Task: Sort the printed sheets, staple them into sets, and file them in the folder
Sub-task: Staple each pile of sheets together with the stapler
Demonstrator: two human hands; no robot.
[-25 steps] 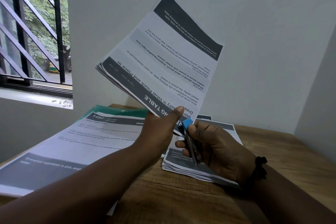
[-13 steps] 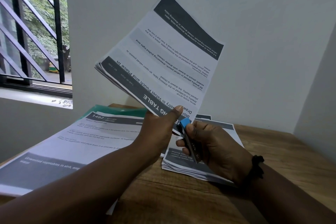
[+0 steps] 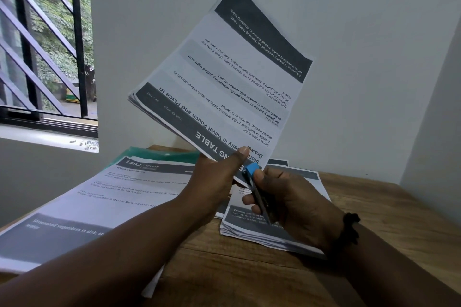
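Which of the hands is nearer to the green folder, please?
The left. The left hand holds the paper set right beside the green folder; the right hand grips the stapler farther right.

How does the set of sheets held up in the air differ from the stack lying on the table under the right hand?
The held set is raised and tilted, pinched at its corner by the left hand; the stack lies flat on the wooden table. The held set looks thinner than the stack. The stapler in the right hand meets the held set only. Both show dark header bands.
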